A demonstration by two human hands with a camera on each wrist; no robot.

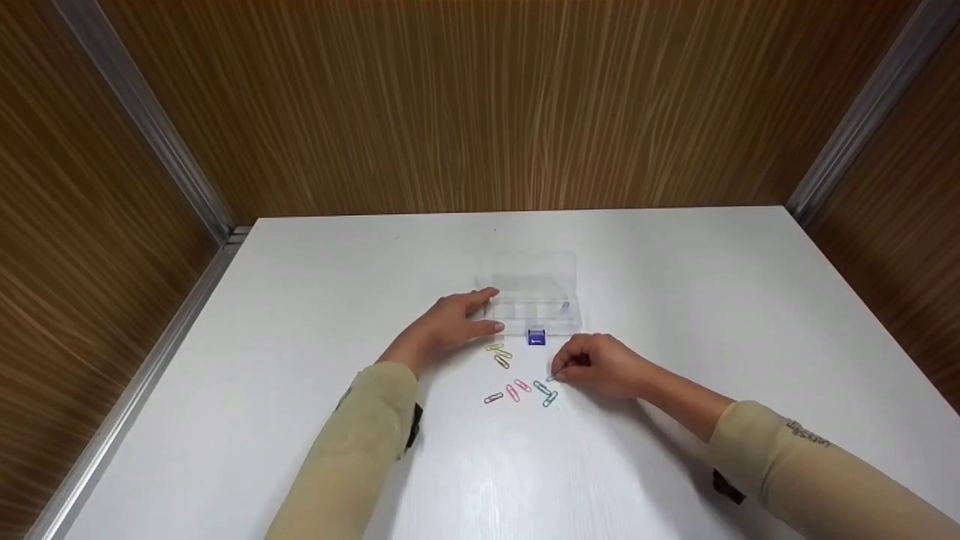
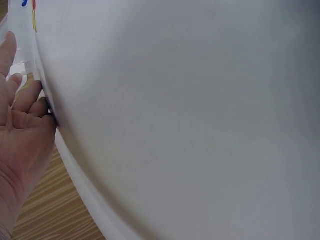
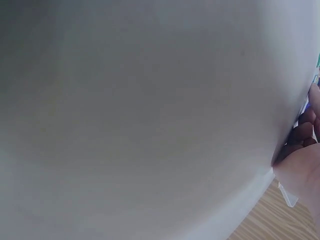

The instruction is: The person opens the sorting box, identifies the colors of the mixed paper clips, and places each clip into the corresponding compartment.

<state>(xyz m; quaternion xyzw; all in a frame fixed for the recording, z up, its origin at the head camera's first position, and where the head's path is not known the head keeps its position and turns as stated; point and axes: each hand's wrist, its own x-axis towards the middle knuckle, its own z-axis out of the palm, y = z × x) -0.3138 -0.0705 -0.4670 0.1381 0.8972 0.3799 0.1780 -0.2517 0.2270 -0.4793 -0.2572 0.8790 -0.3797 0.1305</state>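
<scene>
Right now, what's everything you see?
clear box: one, colourless, centre
tag: one, purple, box front
blue clip: one, blue, inside box
yellow clips: three, yellow, before box
pink clips: two, pink, front row
dark clip: one, blackish, left of pink
green clips: two, green, right of pink
pale clip: one, bluish, beside green
table: one, white, underneath
panels: three, brown, around table
metal strips: at least three, grey, edges
wrist gear: two, black, forearms
sleeves: two, beige, forearms
left grip: one, bare, box's left
right grip: one, bare, pinching pale clip
</scene>
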